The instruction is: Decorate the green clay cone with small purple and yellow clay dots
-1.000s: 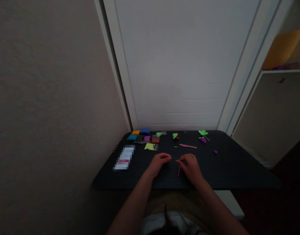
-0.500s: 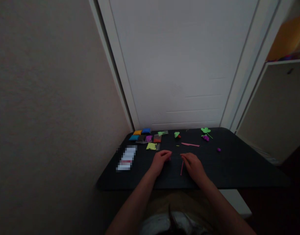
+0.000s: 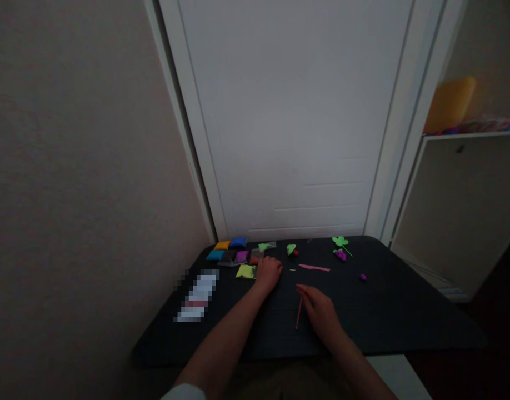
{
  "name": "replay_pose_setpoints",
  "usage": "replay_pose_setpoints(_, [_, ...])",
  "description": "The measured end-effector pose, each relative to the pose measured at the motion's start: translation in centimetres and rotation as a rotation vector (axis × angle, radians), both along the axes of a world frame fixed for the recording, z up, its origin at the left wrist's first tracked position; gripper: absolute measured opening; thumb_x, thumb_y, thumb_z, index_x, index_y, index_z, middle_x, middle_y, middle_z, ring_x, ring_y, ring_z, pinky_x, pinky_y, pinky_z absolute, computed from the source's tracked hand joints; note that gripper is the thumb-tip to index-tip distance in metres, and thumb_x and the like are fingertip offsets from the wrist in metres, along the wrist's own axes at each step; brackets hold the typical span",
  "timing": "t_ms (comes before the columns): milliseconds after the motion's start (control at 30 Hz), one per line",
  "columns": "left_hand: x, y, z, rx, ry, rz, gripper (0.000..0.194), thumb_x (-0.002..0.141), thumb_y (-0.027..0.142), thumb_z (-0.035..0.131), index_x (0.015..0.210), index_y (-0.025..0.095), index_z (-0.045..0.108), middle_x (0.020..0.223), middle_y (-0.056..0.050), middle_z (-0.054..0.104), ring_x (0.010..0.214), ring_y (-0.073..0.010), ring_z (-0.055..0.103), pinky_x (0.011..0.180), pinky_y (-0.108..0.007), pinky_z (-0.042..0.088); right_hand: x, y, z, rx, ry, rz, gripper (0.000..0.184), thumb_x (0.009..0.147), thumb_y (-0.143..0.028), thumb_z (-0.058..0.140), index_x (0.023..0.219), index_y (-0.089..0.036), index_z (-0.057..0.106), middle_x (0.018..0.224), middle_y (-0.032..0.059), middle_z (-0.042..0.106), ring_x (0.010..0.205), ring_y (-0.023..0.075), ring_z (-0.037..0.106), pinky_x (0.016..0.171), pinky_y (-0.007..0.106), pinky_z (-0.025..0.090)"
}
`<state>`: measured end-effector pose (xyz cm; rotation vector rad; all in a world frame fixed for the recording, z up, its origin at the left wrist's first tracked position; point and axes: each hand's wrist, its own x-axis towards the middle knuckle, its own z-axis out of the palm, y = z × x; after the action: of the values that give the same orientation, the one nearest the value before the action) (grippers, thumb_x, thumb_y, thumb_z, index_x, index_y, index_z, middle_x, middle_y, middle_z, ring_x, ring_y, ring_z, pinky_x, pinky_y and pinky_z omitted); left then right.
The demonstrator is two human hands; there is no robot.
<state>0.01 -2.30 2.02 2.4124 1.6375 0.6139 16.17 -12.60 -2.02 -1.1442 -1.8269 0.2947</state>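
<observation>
My right hand (image 3: 319, 308) is closed in a pinch around a thin pink stick (image 3: 298, 316), which slants down toward the table's near edge. Palm down, my left hand (image 3: 269, 273) rests over the table beside a clear bag of red clay (image 3: 255, 256) and a bag of yellow clay (image 3: 246, 271). Its fingertips bend downward out of sight, so what they hold, if anything, is hidden. Beyond my hands lies a flat pink modelling knife (image 3: 314, 268), with a tiny yellow strip (image 3: 292, 270) to its left.
Bags of orange (image 3: 222, 245), blue (image 3: 239, 241), teal (image 3: 215, 255) and purple clay (image 3: 241, 256) lie back left. A blurred white sheet (image 3: 199, 294) is at left. Farther right are a green-and-red piece (image 3: 291, 250), a green flower shape (image 3: 340, 241), a purple cluster (image 3: 340, 255) and a purple ball (image 3: 363, 276).
My left hand has moved forward and left, away from my right hand, to the clay bags. My right hand keeps the pink stick pinched. The head view has shifted.
</observation>
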Motion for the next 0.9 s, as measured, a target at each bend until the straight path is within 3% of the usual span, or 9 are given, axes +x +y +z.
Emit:
replay_pose_setpoints(167, [-0.1, -0.4, -0.7, 0.037, 0.014, 0.002, 0.03, 0.083, 0.03, 0.048, 0.109, 0.015, 0.051, 0.112, -0.009, 0.053, 0.096, -0.0197, 0.054, 0.08, -0.041, 0.046, -0.1, -0.2, 0.1, -0.072, 0.031, 0.031, 0.025, 0.086, -0.031, 0.045, 0.103, -0.015, 0.055, 0.102, 0.006, 0.057, 0.091, 0.0154, 0.056, 0.081, 0.037, 0.047])
replay_pose_setpoints(333, [-0.3, -1.6, -0.3, 0.056, -0.124, -0.014, 0.031, 0.083, 0.03, 0.049, 0.11, 0.016, 0.05, 0.114, -0.009, 0.052, 0.098, -0.0206, 0.053, 0.082, -0.042, 0.045, -0.2, -0.6, 0.6, -0.106, 0.039, 0.01, 0.023, 0.086, -0.032, 0.046, 0.097, -0.014, 0.056, 0.096, 0.005, 0.058, 0.085, 0.0138, 0.057, 0.077, 0.034, 0.048])
replay_pose_setpoints(500, [-2.0, -5.0, -0.3, -0.065, -0.399, -0.036, 0.028, 0.083, 0.03, 0.049, 0.107, 0.015, 0.052, 0.112, -0.009, 0.053, 0.098, -0.02, 0.053, 0.082, -0.042, 0.045, -0.2, -1.0, 1.4, -0.124, 0.054, -0.006, 0.025, 0.086, -0.032, 0.046, 0.101, -0.014, 0.055, 0.098, 0.0055, 0.058, 0.085, 0.0139, 0.057, 0.076, 0.034, 0.048])
replay_pose_setpoints(667, [-2.9, -8.6, -1.8, -0.293, -0.747, -0.096, 0.028, 0.084, 0.031, 0.048, 0.105, 0.014, 0.053, 0.106, -0.008, 0.056, 0.092, -0.0186, 0.056, 0.079, -0.04, 0.047, -1.5, -0.9, 2.1, -0.123, 0.096, -0.014, 0.027, 0.087, -0.032, 0.045, 0.106, -0.015, 0.052, 0.103, 0.0064, 0.056, 0.089, 0.0151, 0.056, 0.078, 0.036, 0.048])
replay_pose_setpoints(900, [-2.5, -10.3, -3.0, -0.42, -1.132, -0.031, 0.031, 0.084, 0.033, 0.047, 0.108, 0.014, 0.051, 0.106, -0.008, 0.056, 0.091, -0.0186, 0.056, 0.077, -0.039, 0.048, -3.3, -1.0, 1.4, -0.049, 0.039, -0.049, 0.025, 0.085, -0.033, 0.048, 0.099, -0.013, 0.055, 0.098, 0.0055, 0.057, 0.087, 0.0145, 0.056, 0.078, 0.036, 0.047])
